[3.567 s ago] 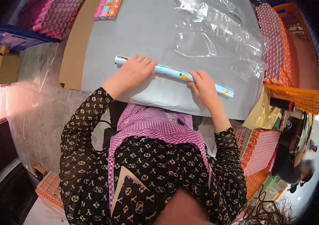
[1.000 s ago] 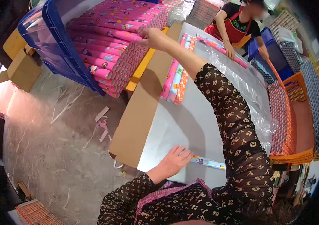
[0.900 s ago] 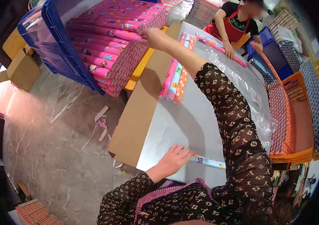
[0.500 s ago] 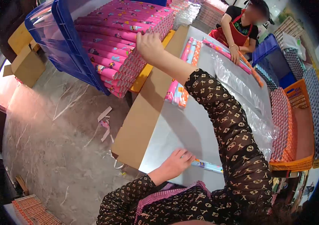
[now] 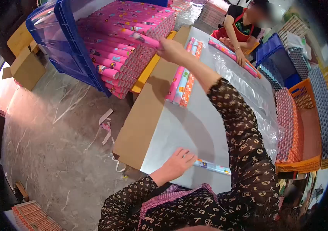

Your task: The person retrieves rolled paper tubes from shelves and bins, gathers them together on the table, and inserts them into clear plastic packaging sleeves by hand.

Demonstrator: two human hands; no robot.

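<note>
My right hand (image 5: 168, 50) is closed on the near end of a pink patterned paper roll (image 5: 147, 40), which sticks out from the stacked pink rolls (image 5: 114, 73) in a blue crate (image 5: 73, 46). Low on the table, the fingers of my left hand (image 5: 179, 164) curl at the end of a light-blue patterned roll (image 5: 212, 166). A pink roll (image 5: 176, 84), another light-blue roll (image 5: 183, 86) and an orange roll (image 5: 189, 88) lie side by side farther up the table.
Clear plastic film (image 5: 248, 88) covers the table's right side. A co-worker (image 5: 244, 29) across the table has a hand on some rolls (image 5: 235, 57). An orange crate (image 5: 300, 154) and more stacked rolls (image 5: 285, 127) stand at the right. Paper scraps (image 5: 106, 125) lie on the floor.
My right hand has drawn a pink roll partly out of the stack, moving right toward the table. My left hand stays at the light-blue roll.
</note>
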